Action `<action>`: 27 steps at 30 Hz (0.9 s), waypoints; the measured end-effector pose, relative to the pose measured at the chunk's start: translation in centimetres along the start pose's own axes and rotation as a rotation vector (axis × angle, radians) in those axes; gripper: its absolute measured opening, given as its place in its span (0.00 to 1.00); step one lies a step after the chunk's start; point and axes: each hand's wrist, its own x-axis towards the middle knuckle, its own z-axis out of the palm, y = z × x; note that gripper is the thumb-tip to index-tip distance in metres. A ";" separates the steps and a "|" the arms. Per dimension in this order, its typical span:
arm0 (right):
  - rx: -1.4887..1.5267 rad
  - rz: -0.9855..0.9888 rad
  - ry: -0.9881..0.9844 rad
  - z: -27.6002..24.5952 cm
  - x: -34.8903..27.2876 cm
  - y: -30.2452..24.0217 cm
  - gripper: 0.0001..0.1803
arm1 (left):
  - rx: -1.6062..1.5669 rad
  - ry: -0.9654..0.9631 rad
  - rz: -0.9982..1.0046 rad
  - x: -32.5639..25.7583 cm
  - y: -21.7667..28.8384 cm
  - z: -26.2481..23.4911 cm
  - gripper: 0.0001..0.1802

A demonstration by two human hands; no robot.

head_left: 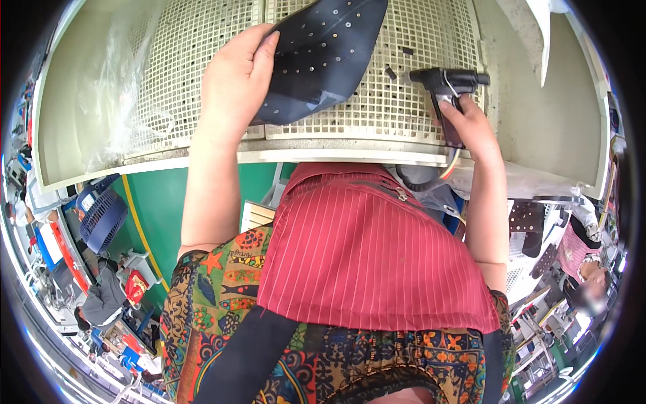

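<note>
In my left hand [237, 79] is the edge of a curved dark navy sheet [321, 64] dotted with small round metal studs or holes. My thumb lies on its face, and the other fingers are hidden behind it. The sheet is lifted and tilted over a cream perforated grid [195, 57]. To its right, my right hand [475, 129] wraps round the grip of a black pistol-shaped spray or blow gun [445, 79]. The gun's barrel points left toward the sheet. A black hose [418, 183] and coloured wires run down from its grip.
Cream side walls and a front ledge [350, 155] frame the grid. Small black scraps [391, 72] lie on it. Clear plastic film [124, 94] hangs at the left; a white sheet [538, 34] hangs upper right. Behind are a blue fan [101, 215] and people at workstations.
</note>
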 end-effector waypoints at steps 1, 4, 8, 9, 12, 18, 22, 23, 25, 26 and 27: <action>-0.126 0.038 0.023 -0.3 -0.1 -0.3 0.16 | 0.052 -0.028 0.043 0.4 0.1 -0.6 0.13; -0.619 -0.258 0.254 -0.7 -3.0 -3.4 0.14 | 0.186 -0.104 0.184 1.4 1.5 -2.2 0.12; -0.388 -0.885 0.453 0.9 -4.0 -10.5 0.13 | 0.201 -0.273 0.327 2.1 3.7 -2.4 0.09; -0.356 -1.092 0.472 1.6 -3.2 -12.3 0.14 | 0.215 -0.290 0.341 2.2 4.3 -2.5 0.09; -0.438 -1.187 0.404 4.3 -1.3 -15.1 0.13 | 0.216 -0.338 0.362 2.7 5.6 -2.3 0.08; -0.234 -0.960 0.263 5.6 1.2 -16.9 0.09 | 0.116 0.170 0.416 2.4 3.3 -4.0 0.25; 0.146 -0.763 0.128 5.0 1.7 -16.9 0.10 | -0.264 0.301 -0.085 -3.4 -0.6 -3.4 0.32; 0.256 -0.691 0.069 4.9 1.5 -17.1 0.10 | -0.422 0.275 -0.225 -5.0 -1.1 -3.1 0.31; 0.300 -0.682 0.041 5.2 1.7 -17.3 0.11 | -0.629 0.128 -0.561 -7.9 -1.1 -2.9 0.30; 0.318 -0.682 0.033 5.4 1.8 -17.4 0.11 | -0.708 0.039 -0.610 -9.4 -1.4 -2.5 0.29; 0.339 -0.680 0.026 5.5 1.8 -17.4 0.11 | -0.785 -0.054 -0.658 -10.3 -1.0 -2.4 0.28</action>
